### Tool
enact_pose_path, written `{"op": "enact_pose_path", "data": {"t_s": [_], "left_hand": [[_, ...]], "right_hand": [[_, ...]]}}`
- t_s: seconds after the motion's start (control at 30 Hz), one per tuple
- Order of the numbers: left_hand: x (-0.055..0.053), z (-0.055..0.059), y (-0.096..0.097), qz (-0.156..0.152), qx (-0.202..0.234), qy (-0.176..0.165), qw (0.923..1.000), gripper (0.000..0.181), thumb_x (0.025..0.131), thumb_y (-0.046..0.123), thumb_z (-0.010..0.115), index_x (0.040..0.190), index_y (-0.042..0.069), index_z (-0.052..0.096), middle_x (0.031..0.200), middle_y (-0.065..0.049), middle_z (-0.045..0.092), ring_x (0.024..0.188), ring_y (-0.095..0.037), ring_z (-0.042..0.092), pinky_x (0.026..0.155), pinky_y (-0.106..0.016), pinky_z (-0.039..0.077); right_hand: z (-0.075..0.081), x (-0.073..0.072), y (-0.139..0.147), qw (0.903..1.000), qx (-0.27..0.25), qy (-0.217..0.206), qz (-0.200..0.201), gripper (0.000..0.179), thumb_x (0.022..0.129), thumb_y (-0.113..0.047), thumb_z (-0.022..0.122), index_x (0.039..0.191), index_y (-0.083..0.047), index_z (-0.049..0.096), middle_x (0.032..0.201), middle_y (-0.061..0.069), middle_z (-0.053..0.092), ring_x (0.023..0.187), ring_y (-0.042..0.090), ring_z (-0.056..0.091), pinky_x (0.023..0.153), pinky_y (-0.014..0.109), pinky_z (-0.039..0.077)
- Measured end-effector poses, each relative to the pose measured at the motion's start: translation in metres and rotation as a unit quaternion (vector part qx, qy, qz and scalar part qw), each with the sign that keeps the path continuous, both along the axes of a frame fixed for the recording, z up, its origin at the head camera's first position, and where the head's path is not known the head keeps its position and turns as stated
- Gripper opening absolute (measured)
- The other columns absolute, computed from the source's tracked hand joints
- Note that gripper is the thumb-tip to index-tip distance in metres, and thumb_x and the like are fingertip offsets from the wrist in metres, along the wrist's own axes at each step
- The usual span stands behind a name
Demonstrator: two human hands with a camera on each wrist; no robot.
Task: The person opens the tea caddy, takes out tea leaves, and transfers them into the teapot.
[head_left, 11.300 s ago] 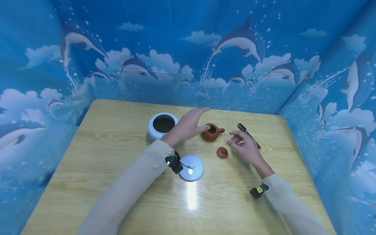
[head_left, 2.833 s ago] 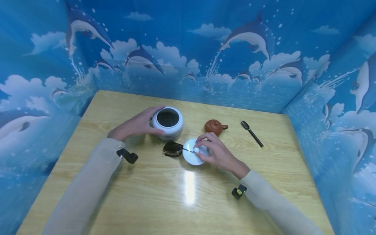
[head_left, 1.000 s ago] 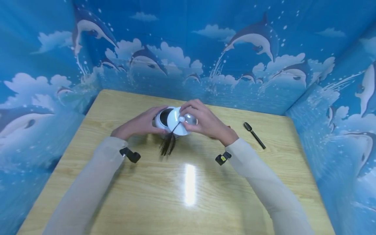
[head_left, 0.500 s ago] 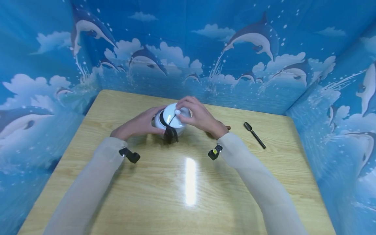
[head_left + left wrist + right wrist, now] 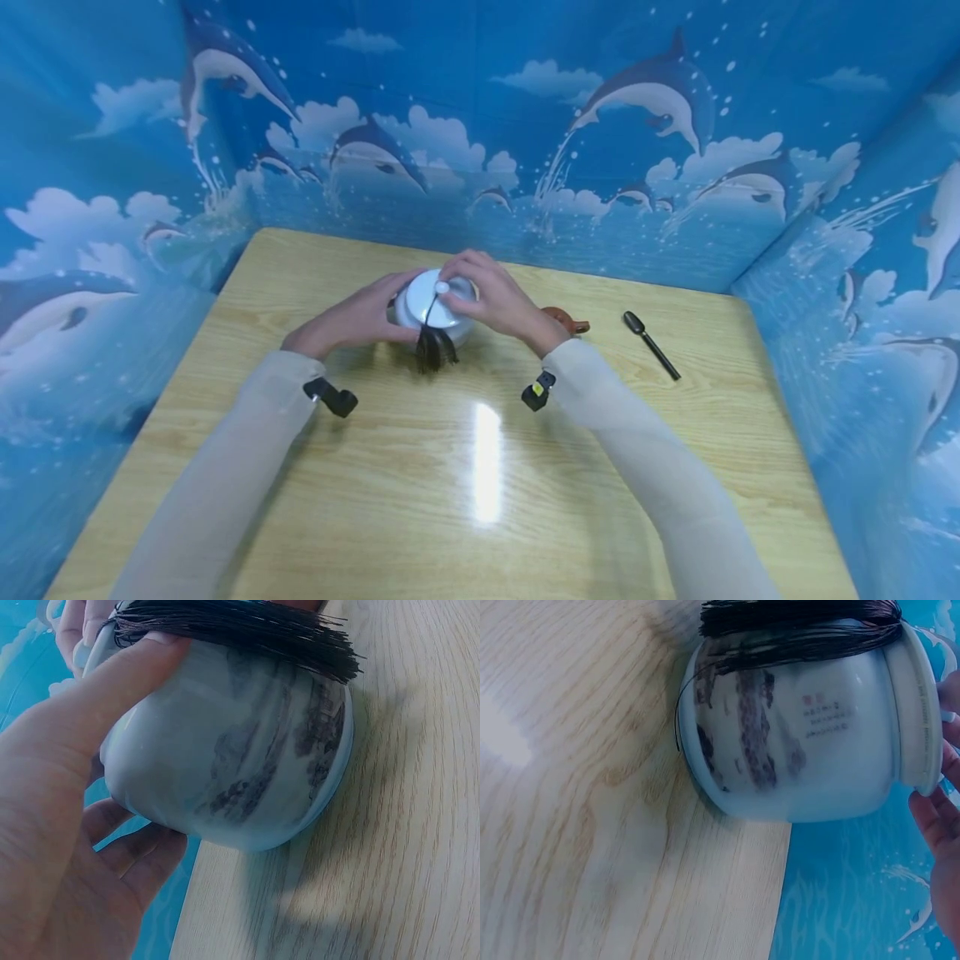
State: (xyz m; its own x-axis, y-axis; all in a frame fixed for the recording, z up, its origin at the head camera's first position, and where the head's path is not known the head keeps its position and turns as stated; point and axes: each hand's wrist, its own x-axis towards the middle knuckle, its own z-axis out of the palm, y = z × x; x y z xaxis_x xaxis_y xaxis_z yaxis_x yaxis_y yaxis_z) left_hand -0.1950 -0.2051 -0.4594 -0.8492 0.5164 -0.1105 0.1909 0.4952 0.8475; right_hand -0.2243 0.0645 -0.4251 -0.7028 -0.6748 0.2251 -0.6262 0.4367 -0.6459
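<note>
A white ceramic jar (image 5: 225, 750) with dark painted patterns stands on the wooden table. My left hand (image 5: 356, 315) grips it from the left, thumb in front and fingers behind. A white lid (image 5: 422, 293) lies over the jar's mouth, covering the opening. My right hand (image 5: 495, 296) pinches the lid's small round knob from the right. A dark tassel (image 5: 435, 350) tied to the knob hangs down the jar's front; the right wrist view also shows the tassel (image 5: 802, 637) against the painted side. Leaves seen earlier inside the jar are hidden.
Behind my right wrist sits a reddish-brown clay teapot (image 5: 567, 320), mostly hidden by the arm. Farther right lies a black scoop (image 5: 651, 345) on the table (image 5: 360, 500). A blue dolphin-printed curtain (image 5: 480, 125) encloses the table's back and sides.
My right hand put the small lid on the teapot, then lifted the white lid from the table and brought it left onto the jar. Over the last second the lid has shifted left, covering the opening.
</note>
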Motion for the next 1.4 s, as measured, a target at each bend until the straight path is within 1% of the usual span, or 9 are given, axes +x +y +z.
{"op": "enact_pose_path", "data": {"t_s": [0.17,0.37,0.63,0.77,0.9,1.0,1.13,1.23,1.4], "left_hand": [[-0.001,0.000,0.000,-0.002,0.008,0.005,1.0000,0.099,0.090,0.032,0.091,0.170,0.031,0.034,0.172,-0.001,0.042,0.156,-0.029,0.044,0.131,-0.063,0.035],[-0.001,-0.003,0.001,0.001,0.008,0.005,1.0000,0.099,0.091,0.027,0.090,0.171,0.030,0.032,0.170,-0.002,0.043,0.153,-0.029,0.048,0.128,-0.062,0.040],[0.001,-0.002,0.001,0.005,0.004,0.006,1.0000,0.101,0.091,0.038,0.091,0.172,0.031,0.030,0.172,-0.002,0.042,0.155,-0.030,0.045,0.129,-0.065,0.038],[0.001,0.000,0.001,0.006,-0.001,0.005,1.0000,0.102,0.091,0.038,0.091,0.172,0.031,0.029,0.172,-0.002,0.041,0.155,-0.030,0.045,0.129,-0.064,0.038],[0.002,0.002,0.001,0.005,-0.013,0.005,0.9999,0.104,0.092,0.036,0.090,0.174,0.029,0.027,0.173,-0.005,0.040,0.154,-0.032,0.045,0.128,-0.064,0.040],[0.002,0.002,0.001,0.002,-0.015,0.004,0.9999,0.103,0.093,0.036,0.089,0.174,0.027,0.026,0.172,-0.007,0.041,0.151,-0.034,0.049,0.124,-0.064,0.044],[0.001,0.001,0.001,0.000,-0.012,0.004,0.9999,0.101,0.093,0.038,0.089,0.173,0.029,0.028,0.169,-0.005,0.044,0.147,-0.031,0.053,0.121,-0.061,0.048],[0.001,0.000,0.000,0.001,-0.015,0.002,0.9999,0.101,0.092,0.039,0.090,0.173,0.031,0.028,0.169,-0.003,0.043,0.148,-0.030,0.051,0.122,-0.062,0.046],[0.001,0.001,0.000,0.004,-0.026,0.002,0.9997,0.102,0.093,0.036,0.089,0.173,0.028,0.027,0.172,-0.006,0.041,0.154,-0.033,0.046,0.127,-0.064,0.040]], "right_hand": [[0.000,0.001,-0.003,1.0000,0.001,-0.004,-0.003,0.023,0.106,-0.028,0.072,0.123,-0.013,0.075,0.134,0.006,0.067,0.131,0.024,0.057,0.115,0.047,0.051],[-0.003,0.003,-0.006,1.0000,-0.002,-0.002,-0.003,0.024,0.107,-0.029,0.070,0.124,-0.013,0.074,0.135,0.007,0.066,0.130,0.025,0.056,0.114,0.047,0.051],[-0.005,0.002,-0.009,0.9997,0.013,0.022,-0.003,0.025,0.109,-0.027,0.068,0.126,-0.010,0.071,0.137,0.009,0.066,0.130,0.027,0.056,0.114,0.046,0.049],[0.000,0.001,-0.010,0.9979,0.044,0.046,0.002,0.027,0.109,-0.029,0.067,0.127,-0.010,0.071,0.135,0.010,0.066,0.127,0.027,0.055,0.112,0.045,0.049],[0.006,0.001,-0.009,0.9941,0.084,0.068,0.002,0.034,0.107,-0.035,0.070,0.133,-0.013,0.072,0.127,0.007,0.065,0.117,0.024,0.054,0.102,0.042,0.050],[0.009,0.001,-0.009,0.9932,0.101,0.056,0.010,0.043,0.106,-0.041,0.073,0.140,-0.016,0.072,0.121,0.004,0.063,0.107,0.021,0.052,0.092,0.039,0.049],[0.012,0.001,-0.010,0.9933,0.106,0.036,0.029,0.048,0.104,-0.043,0.075,0.145,-0.018,0.070,0.117,0.003,0.063,0.102,0.019,0.052,0.088,0.037,0.050],[0.012,0.000,-0.011,0.9923,0.110,0.038,0.042,0.047,0.106,-0.040,0.073,0.146,-0.017,0.069,0.118,0.005,0.064,0.102,0.019,0.053,0.089,0.037,0.050],[0.015,0.000,-0.014,0.9892,0.125,0.046,0.062,0.049,0.108,-0.037,0.070,0.150,-0.013,0.066,0.117,0.006,0.066,0.102,0.019,0.056,0.088,0.036,0.052]]}}
